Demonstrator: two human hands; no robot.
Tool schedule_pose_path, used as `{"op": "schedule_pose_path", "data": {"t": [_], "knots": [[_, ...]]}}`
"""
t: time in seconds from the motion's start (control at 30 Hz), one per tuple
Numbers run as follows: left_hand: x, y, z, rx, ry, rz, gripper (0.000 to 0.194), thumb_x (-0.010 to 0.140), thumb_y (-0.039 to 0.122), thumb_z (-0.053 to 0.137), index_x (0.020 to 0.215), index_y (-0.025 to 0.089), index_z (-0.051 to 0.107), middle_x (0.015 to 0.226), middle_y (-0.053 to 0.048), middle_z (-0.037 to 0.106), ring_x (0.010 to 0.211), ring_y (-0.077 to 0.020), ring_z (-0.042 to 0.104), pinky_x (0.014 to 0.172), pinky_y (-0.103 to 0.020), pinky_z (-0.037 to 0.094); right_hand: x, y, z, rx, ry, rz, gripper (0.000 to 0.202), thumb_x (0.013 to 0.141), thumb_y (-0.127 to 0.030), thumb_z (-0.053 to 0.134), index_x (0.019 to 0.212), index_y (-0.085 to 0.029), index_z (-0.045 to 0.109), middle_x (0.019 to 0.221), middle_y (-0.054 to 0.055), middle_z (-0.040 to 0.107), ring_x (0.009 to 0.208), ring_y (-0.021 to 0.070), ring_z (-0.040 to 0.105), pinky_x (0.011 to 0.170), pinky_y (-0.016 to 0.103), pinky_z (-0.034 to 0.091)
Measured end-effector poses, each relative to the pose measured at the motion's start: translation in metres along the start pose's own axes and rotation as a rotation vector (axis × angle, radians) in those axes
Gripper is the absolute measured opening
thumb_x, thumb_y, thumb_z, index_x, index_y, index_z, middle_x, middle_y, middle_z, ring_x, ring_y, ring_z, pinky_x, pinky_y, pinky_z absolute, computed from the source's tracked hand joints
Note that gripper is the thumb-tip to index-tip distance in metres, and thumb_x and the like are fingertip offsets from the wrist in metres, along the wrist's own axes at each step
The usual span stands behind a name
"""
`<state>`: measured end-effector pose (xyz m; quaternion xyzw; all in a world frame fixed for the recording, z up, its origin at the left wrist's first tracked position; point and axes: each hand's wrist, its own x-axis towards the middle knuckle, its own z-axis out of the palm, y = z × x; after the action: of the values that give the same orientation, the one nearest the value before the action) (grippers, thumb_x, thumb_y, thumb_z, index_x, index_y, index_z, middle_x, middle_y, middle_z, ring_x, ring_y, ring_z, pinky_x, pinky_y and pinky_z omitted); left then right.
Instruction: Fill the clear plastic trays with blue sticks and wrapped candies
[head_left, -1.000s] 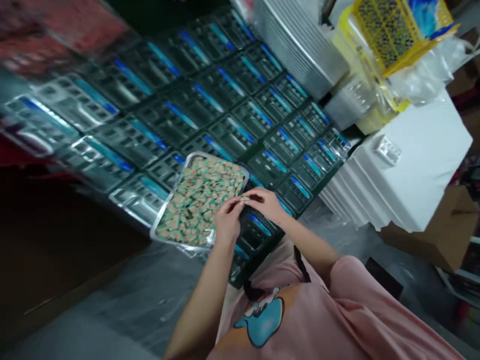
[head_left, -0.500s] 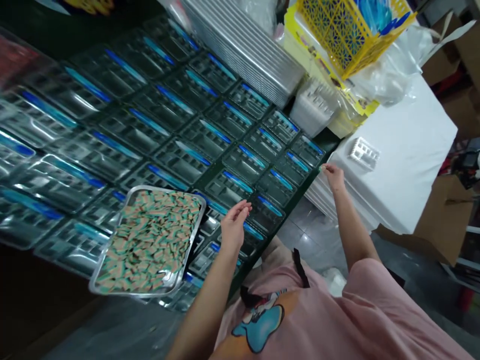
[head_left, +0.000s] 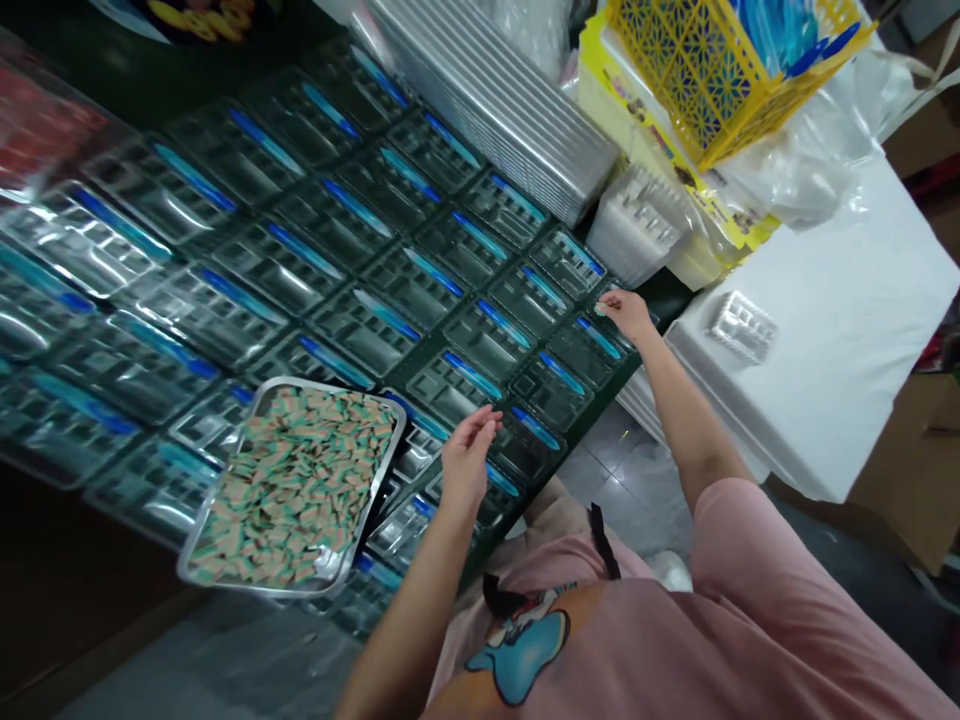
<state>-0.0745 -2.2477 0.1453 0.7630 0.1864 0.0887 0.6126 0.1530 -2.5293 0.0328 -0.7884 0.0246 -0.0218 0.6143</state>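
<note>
My right hand (head_left: pixel 628 314) is over the far right trays, its thumb and fingers pinched on a small pale piece (head_left: pixel 601 308), perhaps one like those in the metal tray. My left hand (head_left: pixel 466 458) hovers above the near trays with fingertips drawn together; whatever they may hold is too small to make out. To its left, a metal tray (head_left: pixel 189 545) holds a heap of small beige-and-green pieces (head_left: pixel 307 480). Rows of clear plastic compartment trays (head_left: pixel 431 385) cover the dark table, many with a blue pen-like stick (head_left: pixel 472 374) lying in one slot.
Stacked clear trays (head_left: pixel 495 95) and a smaller stack of moulded trays (head_left: pixel 637 225) stand at the back. A yellow basket (head_left: pixel 690 85) with blue items sits behind them. One small clear tray (head_left: pixel 744 327) lies on a white surface (head_left: pixel 847 330) at right. A red bag (head_left: pixel 45 125) is far left.
My right hand has moved left from beyond the table's edge to over the far right trays, still pinching the small piece. My left hand has hardly moved. The view has shifted slightly.
</note>
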Motion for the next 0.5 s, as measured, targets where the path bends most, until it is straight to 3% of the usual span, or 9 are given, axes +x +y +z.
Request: {"op": "schedule_pose_path", "data": {"t": [0.17, 0.4, 0.5], "knots": [[0.000, 0.001, -0.003, -0.037, 0.025, 0.021, 0.038, 0.071, 0.036, 0.078, 0.105, 0.021, 0.072, 0.093, -0.003, 0.073, 0.080, -0.0121, 0.064, 0.081, -0.027, 0.051, 0.006, -0.002, 0.002, -0.216, -0.069, -0.038, 0.009, 0.076, -0.017, 0.067, 0.081, -0.017, 0.074, 0.080, 0.002, 0.069, 0.075, 0.0145, 0.060, 0.080, 0.028, 0.046], [-0.001, 0.004, -0.013, -0.006, 0.024, 0.026, 0.041, 0.072, 0.039, 0.076, 0.108, 0.020, 0.070, 0.096, -0.005, 0.073, 0.078, -0.0131, 0.064, 0.080, -0.029, 0.050, 0.005, -0.009, 0.006, -0.428, 0.010, -0.039, 0.010, 0.077, -0.018, 0.069, 0.086, -0.014, 0.072, 0.090, 0.007, 0.069, 0.076, 0.0147, 0.059, 0.077, 0.028, 0.045], [-0.007, 0.006, -0.019, -0.003, 0.040, 0.035, 0.041, 0.073, 0.039, 0.076, 0.109, 0.020, 0.069, 0.096, -0.005, 0.074, 0.079, -0.0140, 0.065, 0.080, -0.030, 0.050, -0.001, -0.011, 0.007, -0.552, 0.022, -0.089, 0.011, 0.083, -0.019, 0.063, 0.085, -0.014, 0.072, 0.090, 0.010, 0.069, 0.078, 0.0145, 0.059, 0.074, 0.027, 0.044]]}}
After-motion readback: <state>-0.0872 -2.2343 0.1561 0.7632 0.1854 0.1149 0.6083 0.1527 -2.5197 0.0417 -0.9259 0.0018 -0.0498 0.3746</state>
